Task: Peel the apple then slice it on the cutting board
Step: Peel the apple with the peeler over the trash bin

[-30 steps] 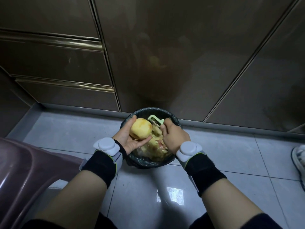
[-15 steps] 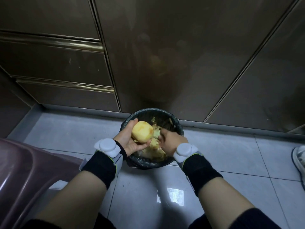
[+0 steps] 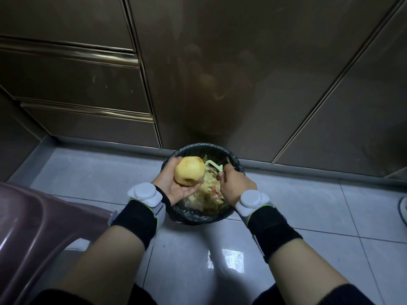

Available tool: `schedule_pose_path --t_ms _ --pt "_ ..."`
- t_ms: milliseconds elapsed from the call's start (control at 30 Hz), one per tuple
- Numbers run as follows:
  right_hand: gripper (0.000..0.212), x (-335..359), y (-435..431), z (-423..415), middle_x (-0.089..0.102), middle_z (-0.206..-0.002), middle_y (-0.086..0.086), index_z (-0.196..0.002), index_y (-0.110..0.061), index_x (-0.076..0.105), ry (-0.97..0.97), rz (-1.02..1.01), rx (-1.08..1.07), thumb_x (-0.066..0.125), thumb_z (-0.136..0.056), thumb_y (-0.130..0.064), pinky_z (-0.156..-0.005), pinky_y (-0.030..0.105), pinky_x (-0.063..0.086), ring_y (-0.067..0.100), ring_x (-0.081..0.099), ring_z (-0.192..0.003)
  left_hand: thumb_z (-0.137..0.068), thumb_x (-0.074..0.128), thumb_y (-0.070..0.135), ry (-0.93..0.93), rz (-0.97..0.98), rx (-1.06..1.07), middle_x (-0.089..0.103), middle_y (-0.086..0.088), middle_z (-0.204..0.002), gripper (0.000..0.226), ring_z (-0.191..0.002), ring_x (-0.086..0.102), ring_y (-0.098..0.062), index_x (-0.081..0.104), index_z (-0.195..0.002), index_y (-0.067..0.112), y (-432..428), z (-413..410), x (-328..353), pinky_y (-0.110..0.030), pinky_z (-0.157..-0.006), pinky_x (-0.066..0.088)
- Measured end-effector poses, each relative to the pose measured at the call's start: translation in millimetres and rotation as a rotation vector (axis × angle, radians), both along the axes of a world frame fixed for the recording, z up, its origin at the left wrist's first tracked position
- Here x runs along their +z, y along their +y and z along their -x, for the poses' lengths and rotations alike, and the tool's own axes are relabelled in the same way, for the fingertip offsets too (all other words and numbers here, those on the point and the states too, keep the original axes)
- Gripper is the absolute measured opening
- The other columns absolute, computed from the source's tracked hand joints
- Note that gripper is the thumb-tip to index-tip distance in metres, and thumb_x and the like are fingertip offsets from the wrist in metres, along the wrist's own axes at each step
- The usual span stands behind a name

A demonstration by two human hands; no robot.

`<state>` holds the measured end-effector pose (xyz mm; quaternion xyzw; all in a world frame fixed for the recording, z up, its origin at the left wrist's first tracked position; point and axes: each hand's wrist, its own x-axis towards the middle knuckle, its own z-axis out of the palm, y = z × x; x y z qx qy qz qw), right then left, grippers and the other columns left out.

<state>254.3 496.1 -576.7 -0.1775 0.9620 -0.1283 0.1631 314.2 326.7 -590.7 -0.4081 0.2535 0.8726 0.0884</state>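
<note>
peeler (image 3: 213, 166) back in view beside apple (image 3: 189, 173), right hand (image 3: 236, 186) raised

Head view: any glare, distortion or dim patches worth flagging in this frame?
Head view: dim overall, and the brown cabinet fronts are dark with a faint reflection. There is a bright glare patch on the floor tile between the forearms, and the wide-angle bend splays the cabinet seams. The apple in the left hand reads sharp and well lit. The pale peeler is partly hidden by the right hand.
</note>
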Motion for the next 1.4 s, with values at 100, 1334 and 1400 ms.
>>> schedule_pose_path --t_ms 100,1334,1400 --pt "0.026 2.3 -2.1 -1.2 0.065 -0.097 0.011 -0.104 -0.016 0.042 -0.013 0.053 -0.008 0.03 -0.101 -0.039 -0.071 0.037 0.045 0.034 0.061 -0.088 -0.087 0.058 0.041 0.002 0.012 -0.013 0.059 -0.025 -0.124 0.055 -0.103 0.062 -0.045 0.052 -0.129 0.007 0.0 1.0 1.6 -0.048 -0.082 0.056" --pt "0.018 -0.9 4.6 -0.2 0.067 -0.108 0.006 -0.104 -0.028 0.054 -0.181 -0.128 0.075 0.045 -0.09 -0.036 -0.072 0.032 0.044 0.03 0.062 -0.093 -0.077 0.074 0.046 0.008 0.007 -0.098 0.057 -0.025 -0.128 0.069 -0.101 0.06 -0.042 0.053 -0.13 0.006 4.6 -1.5 2.4 -0.045 -0.065 0.058" --pt "0.021 0.7 6.1 1.7 0.066 -0.107 0.01 -0.109 -0.024 0.052 -0.122 -0.084 0.032 0.04 -0.095 -0.034 -0.072 0.034 0.044 0.033 0.062 -0.095 -0.074 0.077 0.046 0.011 0.004 -0.081 0.057 -0.025 -0.128 0.072 -0.106 0.06 -0.043 0.054 -0.13 0.007 2.6 -1.4 -0.9 -0.045 -0.066 0.058"
